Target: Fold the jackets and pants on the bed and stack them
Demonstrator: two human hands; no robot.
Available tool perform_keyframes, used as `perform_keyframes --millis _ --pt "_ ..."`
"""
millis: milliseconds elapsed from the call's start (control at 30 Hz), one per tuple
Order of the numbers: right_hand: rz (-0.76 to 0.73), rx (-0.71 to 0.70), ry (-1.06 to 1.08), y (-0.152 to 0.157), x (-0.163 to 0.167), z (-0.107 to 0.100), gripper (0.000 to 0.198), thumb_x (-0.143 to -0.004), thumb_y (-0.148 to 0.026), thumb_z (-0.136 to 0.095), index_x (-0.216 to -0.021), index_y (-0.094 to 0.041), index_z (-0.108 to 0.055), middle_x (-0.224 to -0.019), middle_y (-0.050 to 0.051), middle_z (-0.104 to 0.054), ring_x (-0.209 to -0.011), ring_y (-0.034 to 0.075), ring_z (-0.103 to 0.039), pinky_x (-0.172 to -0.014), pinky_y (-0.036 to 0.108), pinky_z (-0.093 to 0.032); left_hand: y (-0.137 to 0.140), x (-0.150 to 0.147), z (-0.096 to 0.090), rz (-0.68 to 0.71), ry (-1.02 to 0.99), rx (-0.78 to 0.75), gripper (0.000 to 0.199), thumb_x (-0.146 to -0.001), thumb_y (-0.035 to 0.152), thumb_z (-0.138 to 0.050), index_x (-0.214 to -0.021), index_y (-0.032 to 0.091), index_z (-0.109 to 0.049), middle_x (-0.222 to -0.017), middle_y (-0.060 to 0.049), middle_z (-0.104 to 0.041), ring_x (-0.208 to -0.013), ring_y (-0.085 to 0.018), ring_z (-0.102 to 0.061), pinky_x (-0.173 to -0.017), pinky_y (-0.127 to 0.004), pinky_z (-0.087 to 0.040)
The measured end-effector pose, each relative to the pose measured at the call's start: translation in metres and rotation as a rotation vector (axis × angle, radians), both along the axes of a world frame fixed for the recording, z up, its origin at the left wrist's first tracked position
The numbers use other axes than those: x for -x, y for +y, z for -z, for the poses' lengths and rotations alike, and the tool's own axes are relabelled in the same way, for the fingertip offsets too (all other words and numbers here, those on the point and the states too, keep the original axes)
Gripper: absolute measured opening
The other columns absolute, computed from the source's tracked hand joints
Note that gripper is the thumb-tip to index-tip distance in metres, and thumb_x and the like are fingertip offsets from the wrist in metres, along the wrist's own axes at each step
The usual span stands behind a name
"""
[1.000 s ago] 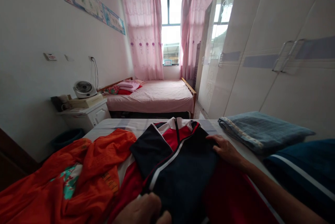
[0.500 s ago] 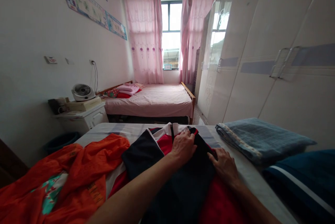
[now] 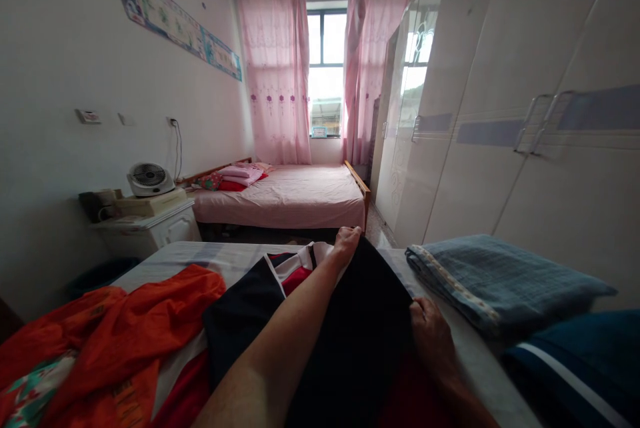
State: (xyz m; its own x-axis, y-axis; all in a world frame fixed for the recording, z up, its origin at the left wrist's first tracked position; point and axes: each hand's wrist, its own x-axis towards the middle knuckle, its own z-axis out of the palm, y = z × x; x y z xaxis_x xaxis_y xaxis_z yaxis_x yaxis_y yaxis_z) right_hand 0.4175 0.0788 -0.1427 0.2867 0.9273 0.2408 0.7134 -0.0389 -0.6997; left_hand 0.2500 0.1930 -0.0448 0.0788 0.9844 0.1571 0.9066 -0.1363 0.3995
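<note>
Pale striped bedsheet (image 3: 195, 253) underlies a navy, red and white fabric jacket (image 3: 365, 321). Left of it, I note crumpled orange clothing (image 3: 170, 308); left hand (image 3: 347, 243) pinches lifted jacket fabric; right hand (image 3: 433, 335) grips the jacket's right edge; right of it, folded blue-grey cloth (image 3: 515, 275).

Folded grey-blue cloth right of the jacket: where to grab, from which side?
Likely mid left edge of the folded grey-blue cloth, along the pale trim, coming from the left, pinching its layers together. It lies flat, that edge facing the right hand, which grips the jacket; the dark blue garment crowds the near side.
</note>
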Motion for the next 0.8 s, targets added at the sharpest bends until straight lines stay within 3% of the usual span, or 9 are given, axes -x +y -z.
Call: perform_keyframes --millis 133,267,367,433,600,800 --pt "-0.007 -0.035 -0.09 0.001 -0.001 0.003 0.028 -0.081 -0.036 -0.025 -0.081 -0.022 -0.049 -0.091 0.011 -0.059 -0.092 0.026 -0.056 -0.085 0.037 -0.04 -0.019 -0.009 -0.001 0.009 -0.011 -0.087 0.03 -0.092 0.03 -0.049 -0.117 0.014 -0.054 -0.119 -0.012 -0.056 -0.108 -0.023 -0.056 -0.091 -0.046 -0.046" --pt "-0.004 -0.061 -0.162 0.0 0.001 0.006 0.034 -0.082 -0.038 -0.025 -0.092 -0.018 -0.051 -0.1 0.014 -0.059 -0.098 0.028 -0.055 -0.087 0.04 -0.04 -0.079 -0.001 0.008 0.299 0.029 -0.152 0.033 -0.087 0.028 -0.051 -0.119 0.021 -0.056 -0.138 -0.008 -0.046 -0.128 -0.024 -0.041 -0.107 -0.041 -0.033" --pt "-0.005 -0.059 -0.207 0.0 0.003 0.006 0.044 -0.083 -0.039 -0.025 -0.108 -0.014 -0.051 -0.11 0.015 -0.057 -0.106 0.03 -0.053 -0.09 0.042 -0.04 -0.137 0.028 0.018 0.562 0.073 -0.107 0.047 -0.086 0.046 -0.051 -0.129 0.027 -0.049 -0.146 -0.006 -0.038 -0.136 -0.027 -0.029 -0.111 -0.047 -0.025" --pt "-0.017 -0.037 -0.239 0.0 0.003 0.006 0.049 -0.083 -0.04 -0.024 -0.113 -0.012 -0.051 -0.112 0.016 -0.057 -0.109 0.03 -0.052 -0.093 0.043 -0.039 -0.174 0.055 0.025 0.64 0.086 -0.044 0.058 -0.087 0.055 -0.043 -0.137 0.026 -0.039 -0.149 -0.009 -0.032 -0.139 -0.029 -0.023 -0.111 -0.052 -0.024" --pt "-0.038 0.032 -0.285 0.001 0.0 0.007 0.055 -0.081 -0.043 -0.023 -0.115 -0.012 -0.052 -0.114 0.016 -0.057 -0.11 0.032 -0.051 -0.093 0.045 -0.039 -0.238 0.12 0.049 0.544 0.102 0.049 0.066 -0.086 0.066 -0.033 -0.143 0.033 -0.028 -0.153 -0.008 -0.023 -0.14 -0.029 -0.016 -0.111 -0.056 -0.019" --pt "-0.083 -0.035 -0.307 0.012 -0.013 0.029 0.05 -0.08 -0.05 -0.028 -0.109 -0.019 -0.054 -0.112 0.017 -0.058 -0.106 0.034 -0.054 -0.083 0.049 -0.043 -0.264 0.148 0.073 0.44 0.078 0.071 0.066 -0.086 0.067 -0.029 -0.142 0.033 -0.029 -0.15 -0.01 -0.028 -0.138 -0.032 -0.022 -0.109 -0.059 -0.02"
